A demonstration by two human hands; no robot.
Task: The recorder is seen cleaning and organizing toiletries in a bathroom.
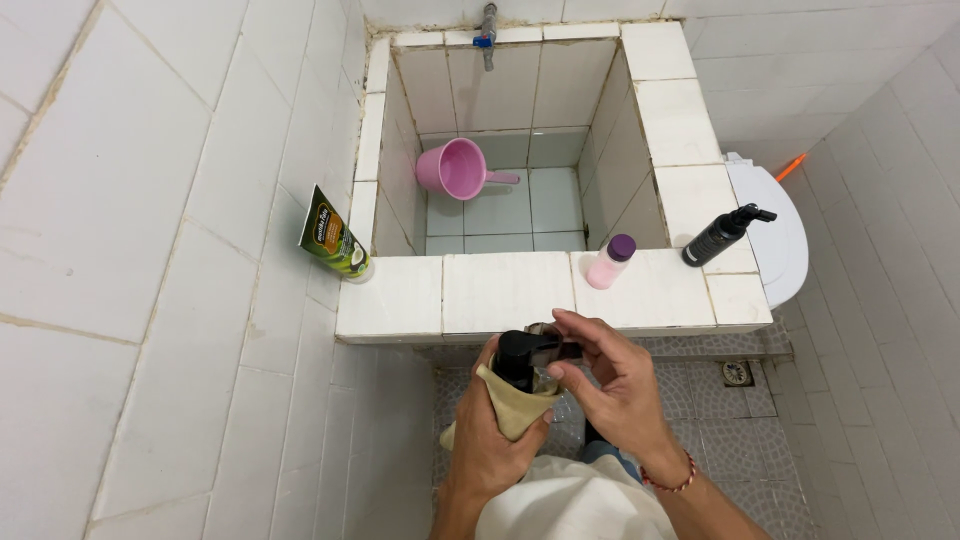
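Left hand: the left hand (pixel 492 435) is closed around a beige cloth (pixel 510 408), which is wrapped about the lower part of a pump bottle (pixel 520 362).
Right hand: the right hand (pixel 610 390) has its fingers curled narrow, the fingertips (pixel 570 322) pinching at the black pump top; a red bracelet (pixel 672 482) sits on the wrist.
Pump bottle: upright, held just in front of the near edge of the tiled ledge (pixel 505 290), below its level.
On the ledge: a small pink bottle (pixel 610 262) with a purple cap and a black pump bottle (pixel 722 234), both lying over toward the right; well apart from each other.
Left corner: a green tube (pixel 333 235) leans on the wall tile at the ledge's end.
Basin: a pink dipper (pixel 455 168) sits inside the tiled basin, under the tap (pixel 487 28).
Room to move: walls close in on both sides; a white toilet lid (pixel 775 225) fills the right; patterned floor (pixel 740 430) shows beyond the right hand.
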